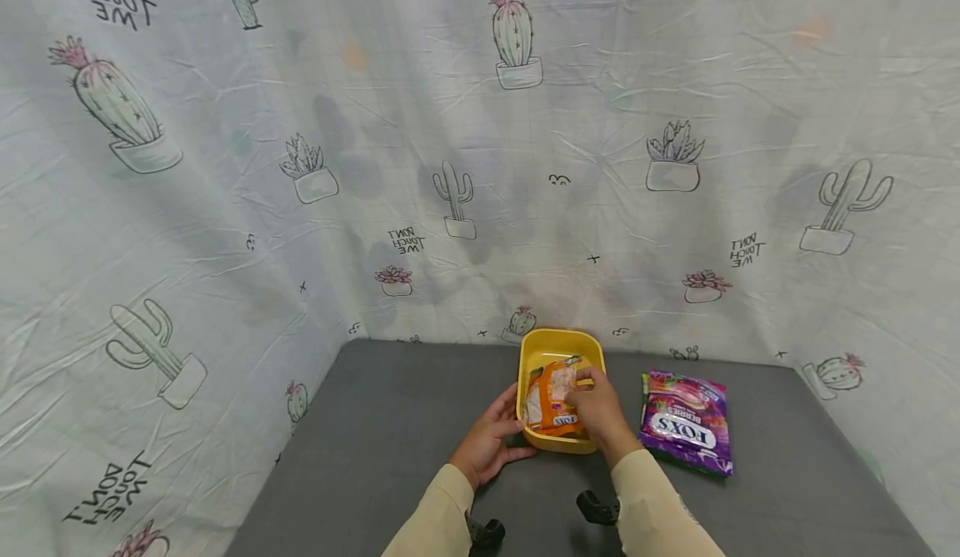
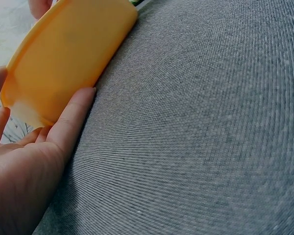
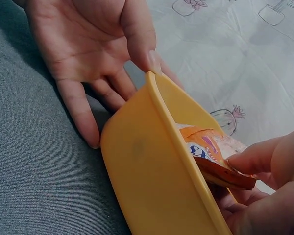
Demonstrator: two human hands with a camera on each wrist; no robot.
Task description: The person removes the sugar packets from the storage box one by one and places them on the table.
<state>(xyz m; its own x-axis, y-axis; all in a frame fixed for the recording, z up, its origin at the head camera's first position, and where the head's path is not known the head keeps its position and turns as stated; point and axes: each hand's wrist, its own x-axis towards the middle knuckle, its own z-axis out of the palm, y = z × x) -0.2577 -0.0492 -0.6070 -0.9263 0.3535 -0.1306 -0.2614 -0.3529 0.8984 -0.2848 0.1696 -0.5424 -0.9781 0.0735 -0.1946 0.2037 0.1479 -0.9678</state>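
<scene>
A yellow plastic tub [image 1: 561, 342] stands on the grey table. My left hand [image 1: 486, 443] holds its left side near the front; in the right wrist view the thumb [image 3: 151, 58] is at the rim and the other fingers spread along the outer wall. My right hand [image 1: 600, 413] reaches over the tub's right side and pinches an orange FOX'S candy bag [image 1: 542, 403] by its edge. The bag lies tilted within the tub. In the left wrist view, the tub's outer wall [image 2: 68, 54] hides the bag.
Right of the tub lies a purple FOX'S Berries bag [image 1: 684, 424], with a green edge showing beneath it. A white cactus-print sheet [image 1: 480, 123] hangs behind and at both sides of the grey table [image 1: 375, 457]. Black wrist mounts [image 1: 596, 509] stick out below the sleeves.
</scene>
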